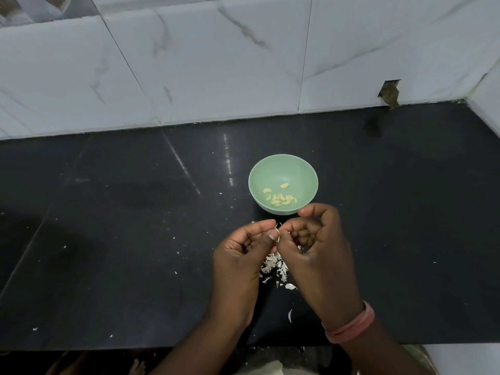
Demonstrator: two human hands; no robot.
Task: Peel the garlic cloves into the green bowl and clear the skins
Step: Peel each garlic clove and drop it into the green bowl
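left hand (pixel 243 250) pinching a garlic clove (pixel 276 234) | right hand (pixel 311 239) curling at its skin | both working just before the green bowl (pixel 270 169), likely for short drops | skins (pixel 274 266) piling on the counter (pixel 108 212) beneath

At the centre of your frame the bowl (pixel 283 169) sits on the counter (pixel 108 226) with peeled cloves (pixel 280 198) in it, your left hand (pixel 243 255) and right hand (pixel 319 253) meet just below it, and skins (pixel 274 267) lie beneath them.
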